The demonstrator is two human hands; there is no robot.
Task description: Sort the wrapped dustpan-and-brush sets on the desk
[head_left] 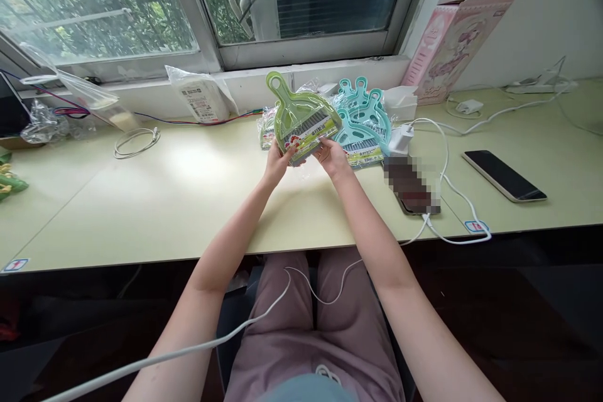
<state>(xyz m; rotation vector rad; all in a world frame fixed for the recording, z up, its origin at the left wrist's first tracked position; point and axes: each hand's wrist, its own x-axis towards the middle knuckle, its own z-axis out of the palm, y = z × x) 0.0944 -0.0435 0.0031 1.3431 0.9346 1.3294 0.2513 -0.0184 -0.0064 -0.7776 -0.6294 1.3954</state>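
A green mini dustpan and brush set (301, 114) in clear wrapping is raised over the desk, its handle pointing up and to the left. Gripping its lower left corner is my left hand (279, 162), fingers closed. My right hand (332, 157) pinches the lower right edge of the same set. Several teal dustpan sets (367, 119), also wrapped, lie in an overlapping pile just behind and to the right of it. Part of another wrapped set (266, 128) shows behind the green one on the left; the rest is hidden.
On the right of the desk (179, 201) are a phone with a blurred screen (409, 185), a dark phone (504, 176), white cables and a pink box (456, 47). Toward the left lie a coiled cable (136, 142) and a plastic-wrapped packet (200, 95). A white cable crosses my lap.
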